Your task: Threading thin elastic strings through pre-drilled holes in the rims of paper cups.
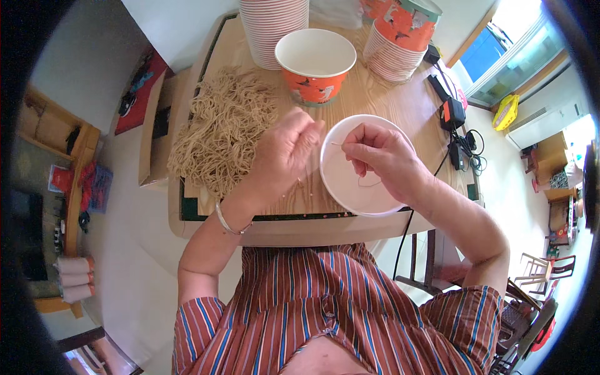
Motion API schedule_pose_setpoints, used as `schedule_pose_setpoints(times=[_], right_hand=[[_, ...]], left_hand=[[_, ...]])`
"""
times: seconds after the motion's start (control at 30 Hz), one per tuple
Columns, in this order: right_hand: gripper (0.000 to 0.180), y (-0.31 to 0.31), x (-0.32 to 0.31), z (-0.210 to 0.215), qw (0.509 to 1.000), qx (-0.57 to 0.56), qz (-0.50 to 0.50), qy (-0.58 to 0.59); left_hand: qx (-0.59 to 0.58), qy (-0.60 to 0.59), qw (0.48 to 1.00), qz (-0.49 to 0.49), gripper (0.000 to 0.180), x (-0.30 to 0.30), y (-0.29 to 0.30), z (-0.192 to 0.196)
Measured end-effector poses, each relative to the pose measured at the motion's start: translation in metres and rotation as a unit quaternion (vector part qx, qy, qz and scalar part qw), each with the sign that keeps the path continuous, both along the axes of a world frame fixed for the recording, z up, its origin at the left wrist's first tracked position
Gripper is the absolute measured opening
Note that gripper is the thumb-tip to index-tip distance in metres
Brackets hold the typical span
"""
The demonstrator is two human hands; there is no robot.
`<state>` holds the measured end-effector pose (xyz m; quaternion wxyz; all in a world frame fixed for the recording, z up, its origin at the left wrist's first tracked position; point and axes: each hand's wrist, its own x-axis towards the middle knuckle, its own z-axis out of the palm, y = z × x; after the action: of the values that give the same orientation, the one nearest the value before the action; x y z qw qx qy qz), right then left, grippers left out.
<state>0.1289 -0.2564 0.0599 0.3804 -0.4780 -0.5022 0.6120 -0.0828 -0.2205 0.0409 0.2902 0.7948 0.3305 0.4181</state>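
In the head view, the worktop point(381, 100) spreads out before the person. The left hand point(284, 144), with a bangle point(226, 220) at its wrist, hangs between the pile of tan strands point(228, 128) and the white bowl point(344, 181); its grip is narrow, fingers curled in against the thumb, and I cannot tell whether anything is inside. The right hand point(382, 156) is above the white bowl, its grip pinched between thumb and forefinger on a pale thread point(337, 144) whose short end sticks out toward the left hand. A thin line point(370, 184) shows below those fingers against the bowl's inside; whether it belongs to the same thread is unclear. The white bowl sits by the worktop's near edge, right of its middle, while the tan pile lies loose along the left edge, reaching toward the near left corner. Farther back, an orange-sided tub point(315, 81) stands upright just beside a tall stack of pale tubs point(275, 34). Toward the far right corner is another stack of tubs point(400, 50), orange on top, and black adapters point(453, 114) with cables point(478, 156) lie along the right edge.
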Motion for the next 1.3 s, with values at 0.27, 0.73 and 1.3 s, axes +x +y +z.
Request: schedule_pose_setpoints(times=[0.27,0.73,1.3], right_hand=[[0.01,0.006,0.0,-0.013,0.997,-0.07,-0.01,-0.02],[0.011,0.007,-0.002,-0.017,0.996,-0.083,-0.014,-0.026],[0.014,0.01,-0.005,-0.019,0.996,-0.086,-0.016,-0.033]], left_hand=[[-0.146,-0.071,0.987,0.006,0.013,-0.007,0.008,-0.054],[-0.204,-0.09,0.974,-0.048,0.017,-0.001,-0.001,-0.048],[-0.219,-0.096,0.97,-0.053,0.018,-0.001,-0.002,-0.046]])
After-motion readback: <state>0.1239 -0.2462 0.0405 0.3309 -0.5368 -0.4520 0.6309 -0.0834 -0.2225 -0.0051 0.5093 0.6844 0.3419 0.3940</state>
